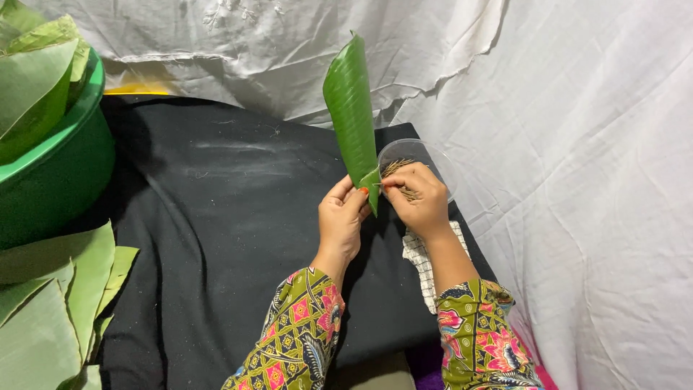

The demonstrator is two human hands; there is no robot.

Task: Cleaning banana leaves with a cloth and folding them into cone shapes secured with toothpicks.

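Observation:
A green banana leaf rolled into a long cone [351, 108] stands upright over the black cloth [216, 217], its narrow end down. My left hand [343, 217] grips that lower end between thumb and fingers. My right hand [417, 195] pinches a thin wooden pick against the leaf's lower edge. Right behind my right hand sits a clear plastic bowl [433, 159] with several thin sticks in it.
A green basin [54, 166] full of leaves stands at the far left. Flat cut banana leaves [50, 303] lie at the near left. A checked white cloth [426, 263] lies under my right forearm. White fabric [577, 180] covers the back and right side.

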